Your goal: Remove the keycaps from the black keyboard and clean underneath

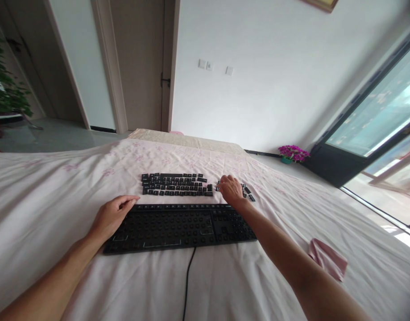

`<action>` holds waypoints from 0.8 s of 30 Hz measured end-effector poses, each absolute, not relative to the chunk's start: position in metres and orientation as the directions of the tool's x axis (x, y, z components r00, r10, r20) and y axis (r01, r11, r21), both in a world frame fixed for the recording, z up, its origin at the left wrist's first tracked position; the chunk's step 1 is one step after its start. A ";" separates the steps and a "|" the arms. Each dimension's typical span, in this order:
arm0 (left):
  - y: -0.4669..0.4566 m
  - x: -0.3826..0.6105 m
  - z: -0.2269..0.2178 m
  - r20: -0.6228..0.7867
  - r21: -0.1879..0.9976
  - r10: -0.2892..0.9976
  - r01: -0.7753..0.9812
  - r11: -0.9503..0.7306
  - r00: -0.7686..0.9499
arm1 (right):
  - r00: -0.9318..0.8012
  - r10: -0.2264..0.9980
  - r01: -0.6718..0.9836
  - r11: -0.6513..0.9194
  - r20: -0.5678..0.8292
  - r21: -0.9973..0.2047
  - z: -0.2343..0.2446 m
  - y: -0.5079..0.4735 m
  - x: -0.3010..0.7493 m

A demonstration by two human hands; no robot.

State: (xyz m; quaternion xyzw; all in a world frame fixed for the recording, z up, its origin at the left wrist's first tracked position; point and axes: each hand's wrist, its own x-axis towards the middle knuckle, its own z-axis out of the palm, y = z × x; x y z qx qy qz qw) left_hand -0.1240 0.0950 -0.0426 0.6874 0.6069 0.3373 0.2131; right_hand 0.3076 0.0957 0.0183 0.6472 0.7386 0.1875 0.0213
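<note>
A black keyboard (164,227) lies on the pink-white bed sheet, its keycaps taken off across most of the board. Beyond it, loose black keycaps (178,192) sit in rows. My left hand (113,216) rests at the keyboard's upper left corner, thumb and fingers drawn together; whether anything is between them is hidden. Above the keyboard's right end, my right hand (230,188) reaches down into a smaller group of keycaps (247,190), partly covering them. Its fingers are curled with the tips together, and what they hold is too small to make out.
A black cable (188,276) runs from the keyboard toward me. To the right, a folded pink cloth (328,258) lies on the sheet (278,276). Past the bed are a door (138,67), purple flowers in a pot (293,154) and a leafy plant (6,84).
</note>
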 end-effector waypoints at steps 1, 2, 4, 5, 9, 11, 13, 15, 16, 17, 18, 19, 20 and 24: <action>0.095 -0.124 -0.043 0.203 0.705 0.978 0.689 -0.171 0.035 | -0.173 0.963 0.940 0.100 0.205 0.325 0.018 0.097 0.307; 0.095 -0.124 -0.043 0.202 0.708 0.979 0.685 -0.170 0.034 | -0.186 0.962 0.933 0.110 0.198 0.344 0.017 0.098 0.307; 0.094 -0.124 -0.043 0.196 0.717 0.980 0.677 -0.167 0.034 | -0.212 0.960 0.918 0.132 0.183 0.373 0.017 0.100 0.307; 0.094 -0.124 -0.043 0.193 0.721 0.981 0.673 -0.165 0.033 | -0.225 0.959 0.912 0.145 0.174 0.383 0.017 0.101 0.307; 0.094 -0.123 -0.042 0.189 0.721 0.981 0.675 -0.159 0.028 | -0.286 0.949 0.888 0.210 0.135 0.409 0.018 0.105 0.304; 0.094 -0.123 -0.042 0.186 0.717 0.982 0.680 -0.155 0.028 | -0.325 0.939 0.872 0.252 0.111 0.420 0.018 0.106 0.302; 0.094 -0.123 -0.041 0.183 0.714 0.983 0.684 -0.153 0.028 | -0.354 0.931 0.858 0.284 0.091 0.429 0.019 0.106 0.299; 0.094 -0.122 -0.040 0.182 0.712 0.983 0.686 -0.153 0.031 | -0.367 0.927 0.850 0.299 0.081 0.433 0.019 0.105 0.296; 0.093 -0.122 -0.039 0.182 0.711 0.983 0.686 -0.154 0.033 | -0.370 0.926 0.849 0.302 0.079 0.434 0.019 0.105 0.295; 0.093 -0.122 -0.039 0.182 0.710 0.983 0.687 -0.156 0.035 | -0.371 0.926 0.849 0.303 0.078 0.433 0.020 0.104 0.295; 0.093 -0.123 -0.038 0.184 0.710 0.982 0.686 -0.159 0.038 | -0.369 0.926 0.850 0.303 0.078 0.432 0.020 0.104 0.294; 0.093 -0.123 -0.038 0.186 0.709 0.982 0.686 -0.163 0.041 | -0.367 0.927 0.852 0.301 0.079 0.428 0.021 0.103 0.294; 0.092 -0.123 -0.038 0.188 0.707 0.981 0.687 -0.166 0.043 | -0.363 0.928 0.855 0.297 0.082 0.425 0.023 0.102 0.295; 0.093 -0.123 -0.040 0.193 0.706 0.980 0.687 -0.169 0.043 | -0.300 0.943 0.900 0.230 0.145 0.370 0.034 0.092 0.300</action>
